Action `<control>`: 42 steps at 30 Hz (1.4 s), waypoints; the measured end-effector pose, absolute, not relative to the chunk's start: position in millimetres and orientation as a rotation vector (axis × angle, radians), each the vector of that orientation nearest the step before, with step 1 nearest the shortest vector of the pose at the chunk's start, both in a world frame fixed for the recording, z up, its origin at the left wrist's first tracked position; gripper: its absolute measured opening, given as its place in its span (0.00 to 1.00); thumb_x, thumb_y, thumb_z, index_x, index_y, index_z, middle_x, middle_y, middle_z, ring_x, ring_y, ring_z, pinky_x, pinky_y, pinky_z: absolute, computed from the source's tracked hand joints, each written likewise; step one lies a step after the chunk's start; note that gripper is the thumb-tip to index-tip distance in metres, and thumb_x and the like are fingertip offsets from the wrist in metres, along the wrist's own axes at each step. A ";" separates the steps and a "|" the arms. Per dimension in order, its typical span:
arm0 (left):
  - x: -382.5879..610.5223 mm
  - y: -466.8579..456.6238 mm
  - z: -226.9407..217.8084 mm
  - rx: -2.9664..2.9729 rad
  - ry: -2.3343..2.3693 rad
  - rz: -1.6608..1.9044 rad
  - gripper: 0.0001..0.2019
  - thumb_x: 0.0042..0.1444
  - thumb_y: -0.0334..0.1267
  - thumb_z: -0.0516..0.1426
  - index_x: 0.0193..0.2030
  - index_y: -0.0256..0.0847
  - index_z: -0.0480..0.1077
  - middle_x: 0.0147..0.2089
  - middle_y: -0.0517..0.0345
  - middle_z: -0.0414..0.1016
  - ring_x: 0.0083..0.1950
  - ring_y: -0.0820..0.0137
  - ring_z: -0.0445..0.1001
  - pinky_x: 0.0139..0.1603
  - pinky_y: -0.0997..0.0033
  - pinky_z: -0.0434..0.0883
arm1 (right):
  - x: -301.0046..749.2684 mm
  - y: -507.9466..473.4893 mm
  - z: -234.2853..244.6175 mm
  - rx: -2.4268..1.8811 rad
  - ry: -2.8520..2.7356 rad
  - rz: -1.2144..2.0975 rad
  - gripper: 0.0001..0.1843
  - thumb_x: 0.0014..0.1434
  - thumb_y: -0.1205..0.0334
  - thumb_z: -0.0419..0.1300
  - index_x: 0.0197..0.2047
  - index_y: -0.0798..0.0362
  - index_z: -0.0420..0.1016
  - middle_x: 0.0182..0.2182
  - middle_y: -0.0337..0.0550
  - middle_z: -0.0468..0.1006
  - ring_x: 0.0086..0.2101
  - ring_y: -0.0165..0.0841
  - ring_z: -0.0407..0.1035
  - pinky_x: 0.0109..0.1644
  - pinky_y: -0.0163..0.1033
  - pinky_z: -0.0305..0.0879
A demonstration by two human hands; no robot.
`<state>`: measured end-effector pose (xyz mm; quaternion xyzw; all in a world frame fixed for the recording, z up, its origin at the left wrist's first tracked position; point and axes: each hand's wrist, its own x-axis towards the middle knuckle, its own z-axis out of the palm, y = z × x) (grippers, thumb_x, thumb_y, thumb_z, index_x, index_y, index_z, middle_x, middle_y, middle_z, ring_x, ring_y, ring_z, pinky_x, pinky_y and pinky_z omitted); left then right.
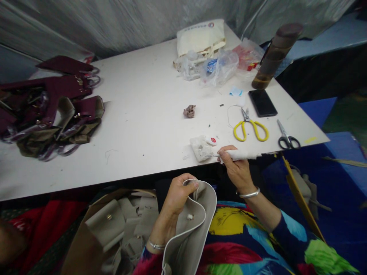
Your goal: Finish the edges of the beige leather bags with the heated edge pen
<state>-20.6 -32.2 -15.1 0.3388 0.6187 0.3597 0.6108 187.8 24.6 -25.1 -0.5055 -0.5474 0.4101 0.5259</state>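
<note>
My left hand (180, 195) is closed on the upper edge of a beige leather bag (203, 225), which hangs open over my lap. A small white piece (190, 217) shows on the bag's inner face. In my right hand (239, 173) is a slim tool with a white-wrapped handle (243, 154) and a thin metal tip pointing left. That tip is at a crumpled white pad (199, 148) by the table's front edge; whether it touches cannot be made out. A red-marked white scrap (213, 140) lies beside the pad.
Yellow-handled snips (254, 130), black-handled scissors (286, 139), a phone (263, 103) and a bottle (276, 57) occupy the table's right. Maroon bags (57, 99) pile up at left. Below, a carton holds beige bags (107, 223). Another person's arm (11, 242) shows at lower left.
</note>
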 end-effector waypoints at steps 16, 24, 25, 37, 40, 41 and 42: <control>-29.1 -31.4 -15.3 0.726 1.420 0.802 0.14 0.39 0.41 0.73 0.32 0.35 0.81 0.31 0.53 0.80 0.34 0.67 0.73 0.41 0.68 0.67 | 186.1 41.7 -20.5 -1.214 -1.408 0.918 0.20 0.70 0.42 0.60 0.37 0.51 0.75 0.28 0.39 0.74 0.31 0.35 0.69 0.43 0.42 0.68; -30.8 -32.1 -12.8 0.663 1.405 0.824 0.15 0.37 0.41 0.74 0.30 0.36 0.80 0.28 0.56 0.78 0.31 0.70 0.71 0.38 0.70 0.67 | 185.0 40.0 -26.4 -1.126 -1.459 0.908 0.15 0.71 0.48 0.61 0.39 0.51 0.75 0.33 0.40 0.75 0.36 0.36 0.70 0.46 0.43 0.66; -30.8 -32.2 -12.4 0.665 1.406 0.823 0.15 0.37 0.41 0.74 0.30 0.36 0.79 0.28 0.56 0.78 0.31 0.70 0.71 0.38 0.70 0.67 | 186.1 39.2 -27.0 -1.129 -1.446 0.898 0.15 0.71 0.48 0.61 0.40 0.51 0.75 0.33 0.41 0.75 0.36 0.36 0.70 0.47 0.43 0.66; -31.0 -33.4 -10.8 0.684 1.322 0.773 0.15 0.40 0.41 0.74 0.31 0.35 0.80 0.28 0.58 0.76 0.31 0.72 0.68 0.37 0.72 0.65 | 185.3 14.7 -20.5 -0.986 -1.467 1.532 0.20 0.69 0.45 0.62 0.35 0.53 0.76 0.26 0.37 0.73 0.28 0.31 0.68 0.34 0.38 0.64; -31.7 -33.8 -11.4 0.668 1.305 0.779 0.16 0.40 0.42 0.75 0.32 0.35 0.80 0.29 0.57 0.77 0.31 0.72 0.69 0.37 0.72 0.65 | 183.6 13.6 -22.4 -0.984 -1.472 1.543 0.19 0.70 0.47 0.62 0.35 0.53 0.75 0.26 0.36 0.72 0.28 0.30 0.67 0.34 0.37 0.64; -32.0 -34.1 -12.1 0.662 1.301 0.781 0.16 0.40 0.42 0.75 0.32 0.35 0.80 0.29 0.57 0.77 0.31 0.72 0.69 0.37 0.72 0.65 | 183.0 13.6 -22.6 -0.983 -1.477 1.543 0.18 0.70 0.47 0.62 0.35 0.53 0.75 0.26 0.36 0.72 0.28 0.30 0.67 0.35 0.37 0.64; -32.4 -34.4 -13.1 0.656 1.298 0.784 0.17 0.40 0.42 0.75 0.33 0.35 0.80 0.29 0.57 0.77 0.31 0.71 0.69 0.37 0.71 0.65 | 182.4 13.7 -22.6 -0.982 -1.484 1.542 0.18 0.70 0.47 0.62 0.35 0.53 0.75 0.27 0.36 0.72 0.28 0.30 0.67 0.35 0.37 0.64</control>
